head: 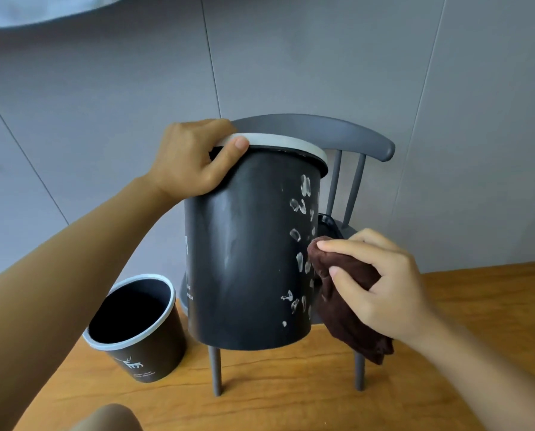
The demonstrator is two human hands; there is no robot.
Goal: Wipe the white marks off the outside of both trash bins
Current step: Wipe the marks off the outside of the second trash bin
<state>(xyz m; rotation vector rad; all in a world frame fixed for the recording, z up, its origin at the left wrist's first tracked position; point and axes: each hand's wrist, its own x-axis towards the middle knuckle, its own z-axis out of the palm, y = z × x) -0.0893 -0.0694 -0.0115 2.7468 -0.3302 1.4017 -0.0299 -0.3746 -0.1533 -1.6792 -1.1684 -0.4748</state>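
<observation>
A dark grey trash bin (244, 259) with a pale rim is held up in the air in front of me, tilted slightly. My left hand (194, 160) grips its rim at the top left. Several white marks (301, 231) run down the bin's right side. My right hand (381, 281) holds a folded dark brown cloth (343, 293) pressed against the bin's lower right side, beside the marks. A second, smaller dark bin (135, 331) with a white rim and a white deer print stands on the floor at the lower left, with nothing visible inside.
A grey wooden chair (353, 141) stands right behind the held bin, its legs on the wooden floor (291, 399). A dark object lies on the chair seat. A grey panelled wall is at the back. My knee shows at the bottom edge.
</observation>
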